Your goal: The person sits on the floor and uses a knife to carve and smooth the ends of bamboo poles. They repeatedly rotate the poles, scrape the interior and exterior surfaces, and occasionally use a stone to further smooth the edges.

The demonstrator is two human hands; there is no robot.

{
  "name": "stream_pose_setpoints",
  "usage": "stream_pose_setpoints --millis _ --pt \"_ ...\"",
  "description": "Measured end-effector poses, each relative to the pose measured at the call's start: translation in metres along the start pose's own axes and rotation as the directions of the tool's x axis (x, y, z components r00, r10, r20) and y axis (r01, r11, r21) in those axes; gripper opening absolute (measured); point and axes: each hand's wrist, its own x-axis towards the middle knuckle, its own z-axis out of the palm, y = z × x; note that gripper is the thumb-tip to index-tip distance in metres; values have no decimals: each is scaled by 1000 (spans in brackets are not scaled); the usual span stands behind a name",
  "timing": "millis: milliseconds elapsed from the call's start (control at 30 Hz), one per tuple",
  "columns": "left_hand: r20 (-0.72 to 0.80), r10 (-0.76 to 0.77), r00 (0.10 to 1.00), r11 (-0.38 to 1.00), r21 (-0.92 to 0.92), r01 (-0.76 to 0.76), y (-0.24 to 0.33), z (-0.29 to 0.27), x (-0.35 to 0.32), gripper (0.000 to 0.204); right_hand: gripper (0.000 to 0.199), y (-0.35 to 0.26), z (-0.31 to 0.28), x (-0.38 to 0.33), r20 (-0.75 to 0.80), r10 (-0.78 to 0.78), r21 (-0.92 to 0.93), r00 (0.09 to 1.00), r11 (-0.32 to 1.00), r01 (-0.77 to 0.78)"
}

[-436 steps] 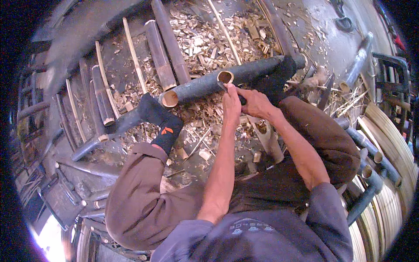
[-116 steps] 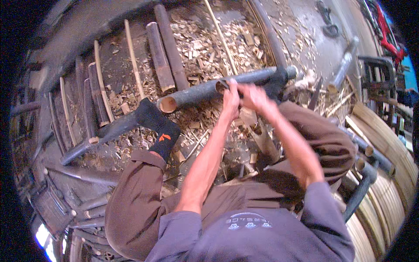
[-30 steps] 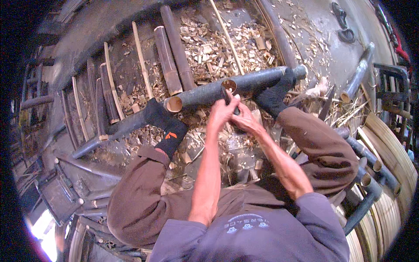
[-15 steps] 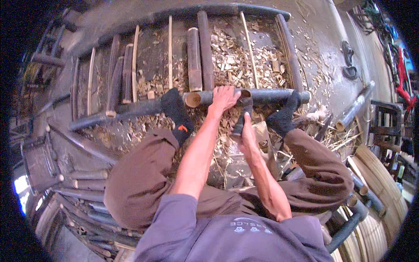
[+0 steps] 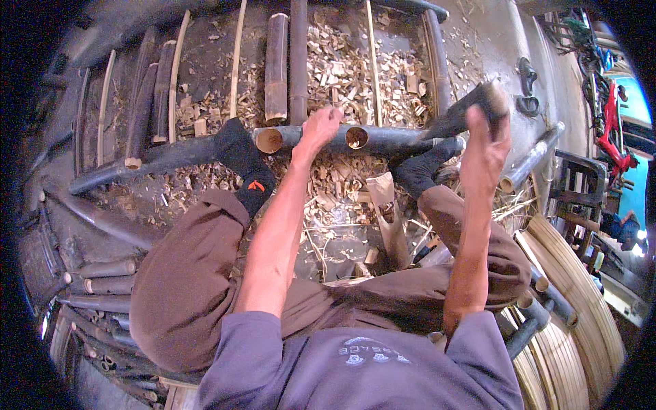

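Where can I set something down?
Right: grey floor between the black sandals and grey bamboo tube. Left: a narrow strip between the dark bamboo pole and brown bamboo tubes. Crowded: dark bamboo frame, pale wood chips inside.

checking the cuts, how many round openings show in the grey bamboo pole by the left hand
2: the open left end of the pole and the round hole right of the left hand; others may be hidden.

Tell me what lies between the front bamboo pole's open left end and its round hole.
In the head view, the left hand is between the open left end and the round hole, across the bamboo pole.
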Motion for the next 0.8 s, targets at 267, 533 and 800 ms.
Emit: stream_pose_setpoints --millis 267,533,800 --pt "66 -135 989 325 -940 107 65 -2 34 55 52 133 51 64 334 618 24 711 749 -662" --pt "-377 -295 878 345 -899 -270 74 3 34 60 52 183 109 60 538 743 -452 398 652 -608" --pt "-489 -375 787 525 -812 -255 65 25 64 32 53 198 109 61 531 632 -319 564 766 -558"
